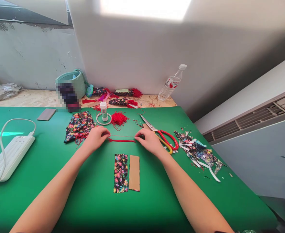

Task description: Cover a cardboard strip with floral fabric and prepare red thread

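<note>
My left hand (97, 137) and my right hand (147, 138) pinch the two ends of a thin red thread (123, 136), stretched level between them. Just below it lies a bundle of red strands (121, 140), its ends close to my fingertips; whether my fingers touch it I cannot tell. Nearer to me, side by side on the green table (91, 200), are a black floral fabric strip (121, 173) and a brown cardboard strip (134, 173). A heap of red thread (119, 119) sits beyond my hands. Scissors (160, 131) with red and yellow handles rest beside my right hand.
Floral fabric (80, 124) lies by my left hand. A glue stick (104, 111) stands inside a ring (97, 120). Fabric scraps (200, 149) cover the right side. A power strip (13, 155) lies left. Behind are a water bottle (171, 84) and tasselled floral pieces (125, 92).
</note>
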The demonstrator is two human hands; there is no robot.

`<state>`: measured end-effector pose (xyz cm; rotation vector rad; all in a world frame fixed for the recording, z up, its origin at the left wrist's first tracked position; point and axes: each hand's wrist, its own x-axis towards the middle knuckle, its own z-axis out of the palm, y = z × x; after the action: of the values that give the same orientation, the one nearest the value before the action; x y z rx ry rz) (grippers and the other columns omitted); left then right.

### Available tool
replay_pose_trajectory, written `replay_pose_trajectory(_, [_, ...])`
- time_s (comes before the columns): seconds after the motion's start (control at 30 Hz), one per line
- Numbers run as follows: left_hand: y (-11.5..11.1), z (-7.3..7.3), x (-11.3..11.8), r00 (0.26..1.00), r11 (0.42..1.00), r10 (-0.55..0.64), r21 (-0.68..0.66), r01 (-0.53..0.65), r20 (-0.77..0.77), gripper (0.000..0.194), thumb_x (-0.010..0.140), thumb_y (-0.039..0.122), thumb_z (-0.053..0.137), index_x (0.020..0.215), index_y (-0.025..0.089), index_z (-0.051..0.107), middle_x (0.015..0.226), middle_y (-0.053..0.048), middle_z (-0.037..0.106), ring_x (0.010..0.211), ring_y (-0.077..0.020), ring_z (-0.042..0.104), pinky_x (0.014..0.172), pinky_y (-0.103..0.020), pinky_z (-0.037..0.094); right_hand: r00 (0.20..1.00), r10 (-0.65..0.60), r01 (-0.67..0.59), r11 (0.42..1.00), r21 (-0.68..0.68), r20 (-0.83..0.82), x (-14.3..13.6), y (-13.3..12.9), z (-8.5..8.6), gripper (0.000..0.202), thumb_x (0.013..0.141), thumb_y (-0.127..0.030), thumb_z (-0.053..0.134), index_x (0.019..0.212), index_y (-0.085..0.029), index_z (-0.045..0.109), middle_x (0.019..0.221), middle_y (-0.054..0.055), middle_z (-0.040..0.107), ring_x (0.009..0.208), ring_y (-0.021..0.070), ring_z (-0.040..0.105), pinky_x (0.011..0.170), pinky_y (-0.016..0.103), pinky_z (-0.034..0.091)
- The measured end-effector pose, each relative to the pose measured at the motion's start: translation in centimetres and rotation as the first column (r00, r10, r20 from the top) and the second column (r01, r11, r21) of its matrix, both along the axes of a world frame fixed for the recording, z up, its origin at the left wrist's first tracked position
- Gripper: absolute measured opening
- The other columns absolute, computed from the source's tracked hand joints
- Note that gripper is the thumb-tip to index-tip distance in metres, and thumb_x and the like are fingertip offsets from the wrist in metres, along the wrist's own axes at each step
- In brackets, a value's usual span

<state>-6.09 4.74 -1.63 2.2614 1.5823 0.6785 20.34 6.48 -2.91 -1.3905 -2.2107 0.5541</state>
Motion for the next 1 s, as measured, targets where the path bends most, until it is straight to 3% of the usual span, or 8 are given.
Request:
replay_pose_trajectory(0.2, [0.2,-0.5,-0.2,0.999,0.999,-0.032,-0.020,0.032,-0.030,0.024,0.075,0.012,0.050,0.081,0.019,0.072,0.084,-0.006,0.072,0.080,-0.0202,0.065,0.076,-0.032,0.052,1.000,-0.019,0.019,0.999,-0.036,0.005,0.1,0.1,0.0,0.006,0.077,-0.016,0.062,0.072,-0.019,0.064,0.078,0.003,0.066,0.073,0.0169,0.062,0.066,0.030,0.049])
replay_pose_trajectory(0.7, [0.1,-1.3,0.0,0.992,0.997,-0.068,0.029,0.072,-0.109,0.028,0.078,0.011,0.042,0.082,0.019,0.069,0.082,-0.006,0.066,0.078,-0.0189,0.061,0.073,-0.030,0.049,0.995,0.085,-0.085,0.996,-0.007,0.058,0.3,0.3,-0.2,0.012,0.078,-0.011,0.060,0.074,-0.020,0.068,0.086,0.005,0.065,0.084,0.0199,0.061,0.078,0.035,0.049])
replay_pose_trajectory(1.0, [-0.4,-0.7,0.5,0.983,0.998,-0.065,-0.010,0.064,-0.172,0.031,0.069,0.004,0.040,0.078,0.017,0.066,0.079,-0.007,0.062,0.078,-0.0211,0.059,0.071,-0.032,0.048,0.993,0.087,-0.084,0.996,-0.041,0.074,0.2,0.1,0.2,0.013,0.082,-0.016,0.056,0.076,-0.018,0.068,0.089,0.007,0.064,0.087,0.0213,0.060,0.081,0.037,0.048])
